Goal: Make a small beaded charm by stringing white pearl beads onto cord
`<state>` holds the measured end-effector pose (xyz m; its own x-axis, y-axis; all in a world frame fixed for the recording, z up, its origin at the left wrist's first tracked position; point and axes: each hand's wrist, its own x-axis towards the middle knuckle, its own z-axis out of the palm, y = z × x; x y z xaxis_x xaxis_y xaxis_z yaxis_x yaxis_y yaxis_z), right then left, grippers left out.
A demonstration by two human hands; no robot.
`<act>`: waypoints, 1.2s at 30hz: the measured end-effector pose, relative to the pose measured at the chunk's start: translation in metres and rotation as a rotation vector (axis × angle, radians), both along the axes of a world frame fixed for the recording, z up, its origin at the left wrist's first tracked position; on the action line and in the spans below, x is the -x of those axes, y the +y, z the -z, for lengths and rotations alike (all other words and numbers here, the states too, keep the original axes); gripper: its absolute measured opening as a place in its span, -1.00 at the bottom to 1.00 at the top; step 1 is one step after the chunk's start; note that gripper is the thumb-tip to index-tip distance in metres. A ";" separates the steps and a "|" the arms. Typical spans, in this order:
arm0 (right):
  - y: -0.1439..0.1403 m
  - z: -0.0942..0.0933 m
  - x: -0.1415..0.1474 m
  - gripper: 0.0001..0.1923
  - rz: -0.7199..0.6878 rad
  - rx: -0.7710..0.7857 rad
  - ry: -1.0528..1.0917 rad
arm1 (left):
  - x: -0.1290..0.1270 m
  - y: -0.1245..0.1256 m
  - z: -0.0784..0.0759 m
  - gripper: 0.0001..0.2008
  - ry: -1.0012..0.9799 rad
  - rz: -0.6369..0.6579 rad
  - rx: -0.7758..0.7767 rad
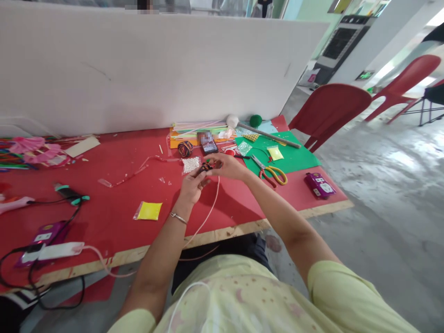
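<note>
Both my hands meet above the red table [114, 217], each pinching the same small dark craft piece [207, 167] with orange and green bits. My left hand [192, 187], with a thin bangle at the wrist, grips it from below. From the right, my right hand [227, 166] holds it by the fingertips. A thin pale cord [210, 208] hangs from the hands toward my lap. A small bag of white beads [191, 164] lies just behind the hands, and a ball of dark and orange cord [185, 148] sits further back beside a phone [209, 147].
Yellow-handled scissors [274, 173] lie on green paper [294, 159] to the right, near a purple box [319, 185]. A yellow packet [149, 211] and cabled devices [52, 240] sit at the left. A white partition [156, 69] backs the table. Red chairs [329, 111] stand to the right.
</note>
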<state>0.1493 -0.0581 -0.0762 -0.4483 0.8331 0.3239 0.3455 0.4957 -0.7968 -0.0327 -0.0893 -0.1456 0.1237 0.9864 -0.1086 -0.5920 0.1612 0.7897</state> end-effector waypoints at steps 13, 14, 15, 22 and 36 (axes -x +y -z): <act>-0.008 0.024 -0.005 -0.55 0.061 -0.146 0.022 | 0.006 0.000 0.001 -0.57 0.003 0.085 -0.009; -0.009 0.025 -0.006 -0.55 0.062 -0.143 0.019 | 0.006 0.000 0.001 -0.57 0.012 0.077 -0.008; -0.009 0.027 -0.007 -0.54 0.061 -0.138 0.018 | 0.006 0.000 0.001 -0.57 0.018 0.070 -0.006; -0.009 0.033 -0.010 -0.55 -0.072 -0.193 0.074 | 0.008 0.002 0.002 -0.71 0.002 0.103 0.072; -0.003 0.047 0.005 -0.54 0.165 0.805 0.524 | 0.008 -0.001 -0.006 -0.74 0.012 0.063 0.148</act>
<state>0.1447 -0.0613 -0.1229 -0.2671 0.9319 -0.2453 -0.1331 -0.2878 -0.9484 -0.0405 -0.0908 -0.1394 0.1826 0.9498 -0.2539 -0.5679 0.3127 0.7614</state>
